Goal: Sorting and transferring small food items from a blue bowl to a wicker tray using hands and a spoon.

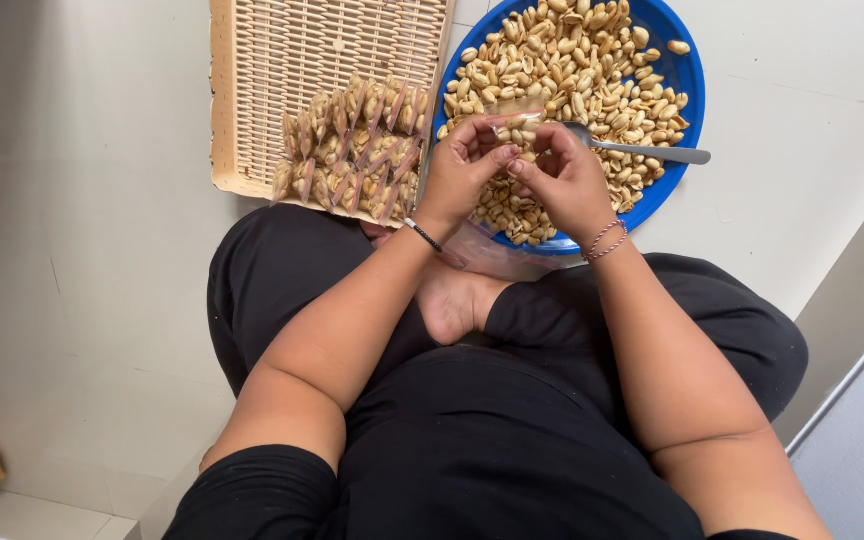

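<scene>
Both hands (517, 165) pinch small clear bag (515, 112), long axis horiz.

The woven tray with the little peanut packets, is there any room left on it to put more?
Yes. The pale woven rectangular tray is bare across its far half, beyond the small clear peanut packets crowded along its near edge. The grey floor left of the tray is bare too. The round blue bowl is full of peanuts, with both hands over it.
</scene>
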